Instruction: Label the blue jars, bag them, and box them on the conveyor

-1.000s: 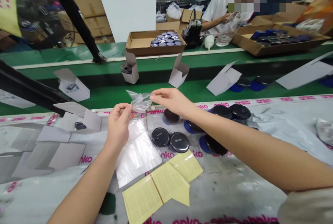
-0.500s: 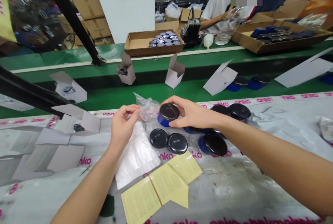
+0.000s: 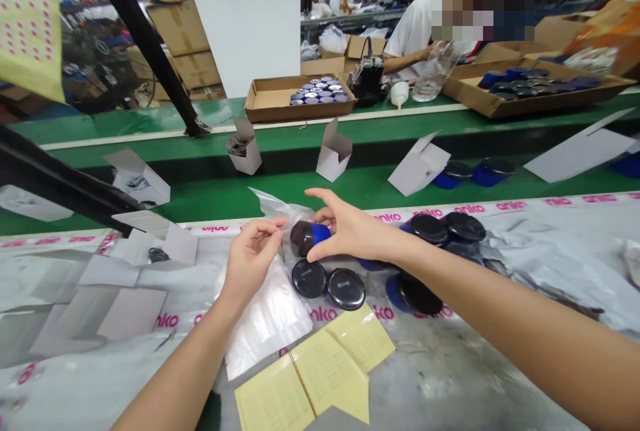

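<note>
Shifted from upright onto its side, a round blue jar with a black lid [image 3: 309, 237] is being fed into the mouth of a clear plastic bag [image 3: 273, 207] above the sheet-covered tabletop [image 3: 440, 364]. The bag is being pinched by the closed left grip [image 3: 250, 261], the jar is being cradled by the right grip [image 3: 353, 231], and a further push inward appears called for.

The right hand [image 3: 353, 231] partly hides the blue-and-black round container [image 3: 306, 237]. Print on the yellow leaflet [image 3: 305, 377] is too small to read; the bottom edge cuts it off. The right forearm [image 3: 525, 331] runs off the right edge. A pixelated patch [image 3: 480, 4] blurs the upper right.
</note>
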Demonstrator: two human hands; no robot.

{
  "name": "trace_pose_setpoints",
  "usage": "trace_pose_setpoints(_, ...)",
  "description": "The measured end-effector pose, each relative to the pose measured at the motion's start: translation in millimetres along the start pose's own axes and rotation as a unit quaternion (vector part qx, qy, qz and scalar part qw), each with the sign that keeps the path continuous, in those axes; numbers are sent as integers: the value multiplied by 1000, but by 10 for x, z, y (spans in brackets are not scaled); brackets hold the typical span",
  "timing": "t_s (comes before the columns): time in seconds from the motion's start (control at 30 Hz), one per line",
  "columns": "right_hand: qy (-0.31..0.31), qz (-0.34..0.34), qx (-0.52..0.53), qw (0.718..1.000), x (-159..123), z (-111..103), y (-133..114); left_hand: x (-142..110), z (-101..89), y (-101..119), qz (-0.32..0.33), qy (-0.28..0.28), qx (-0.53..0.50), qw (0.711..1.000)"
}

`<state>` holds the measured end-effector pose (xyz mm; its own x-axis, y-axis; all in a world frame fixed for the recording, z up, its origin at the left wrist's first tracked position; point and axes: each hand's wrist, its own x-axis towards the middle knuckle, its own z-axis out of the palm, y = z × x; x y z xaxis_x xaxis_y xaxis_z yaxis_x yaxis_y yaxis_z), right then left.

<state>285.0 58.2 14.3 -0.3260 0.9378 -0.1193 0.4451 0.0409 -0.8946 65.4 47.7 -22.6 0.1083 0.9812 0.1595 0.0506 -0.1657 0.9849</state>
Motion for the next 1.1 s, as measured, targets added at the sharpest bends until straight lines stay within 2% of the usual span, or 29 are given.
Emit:
trace_pose_setpoints(0.1, -44, 10, 8, 999, 89, -23, -30, -12, -49, -37, 40, -44, 41, 997)
trace_pose_setpoints(0.17, -52, 31, 38, 997, 130, -24, -43, -14, -85, -65, 77, -62, 79, 992)
trace_pose_setpoints(0.3, 7, 72, 95, 993, 158, 7, -54, -20, -121, -84, 179, -68, 164, 968)
trace_pose_setpoints(0.43, 27, 118, 139, 983, 186, 57, -59, -45, -75, -80, 250, -67, 201, 945)
trace_pose_setpoints(0.53, 44, 143, 133, 980, 245, 125, -62, -68, -13, -91, 240, -50, 190, 951)
trace_pose_setpoints(0.67, 49, 166, 122, 977, 320, 246, -123, -69, 29, -89, 180, 7, 161, 970)
trace_pose_setpoints(0.77, 7, 187, 172, 967, 338, 288, -227, -39, -1, -66, 171, 40, 151, 973)
trace_pose_setpoints(0.93, -88, 192, 259, 943, 337, 262, -308, 0, -81, -40, 210, 46, 179, 960)
trace_pose_setpoints(1.0, -76, 189, 258, 944, 354, 291, -275, -7, -83, -39, 206, 43, 168, 963)
trace_pose_setpoints(1.1, -9, 162, 224, 961, 406, 399, -211, -33, -53, -34, 188, 52, 129, 972)
